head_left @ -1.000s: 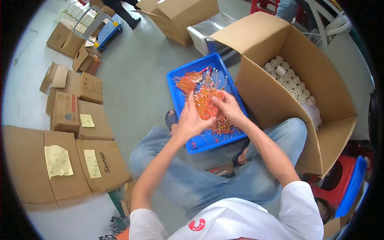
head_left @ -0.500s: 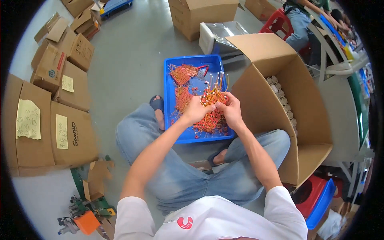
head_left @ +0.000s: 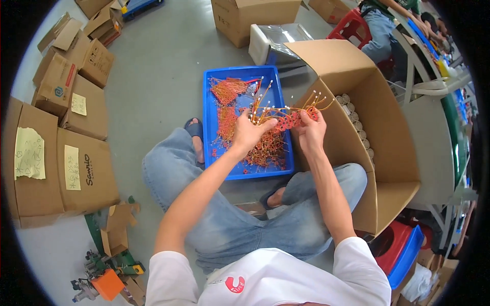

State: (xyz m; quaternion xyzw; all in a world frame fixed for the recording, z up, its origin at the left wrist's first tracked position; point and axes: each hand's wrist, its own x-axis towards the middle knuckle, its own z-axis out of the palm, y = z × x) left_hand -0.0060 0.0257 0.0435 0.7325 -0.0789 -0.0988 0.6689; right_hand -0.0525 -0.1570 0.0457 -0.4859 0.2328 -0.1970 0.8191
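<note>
Workshop or small assembly area — smooth grey floor point(head_left: 158, 76), stacked brown cardboard cartons point(head_left: 99, 153) bearing yellow paper labels point(head_left: 72, 168), shallow blue plastic tray point(head_left: 214, 167) of orange wired parts point(head_left: 263, 153), co-worker in blue jeans point(head_left: 380, 41) on red plastic stool point(head_left: 357, 25) — cluttered workbench point(head_left: 450, 109) alongside.

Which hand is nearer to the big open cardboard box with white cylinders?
Right. The right hand is close by the left side of the open box; the left hand is farther left, over the blue tray.

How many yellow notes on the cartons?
3: a large note at far left, a narrower note right of it, a smaller note above that. Others may be hidden.
</note>
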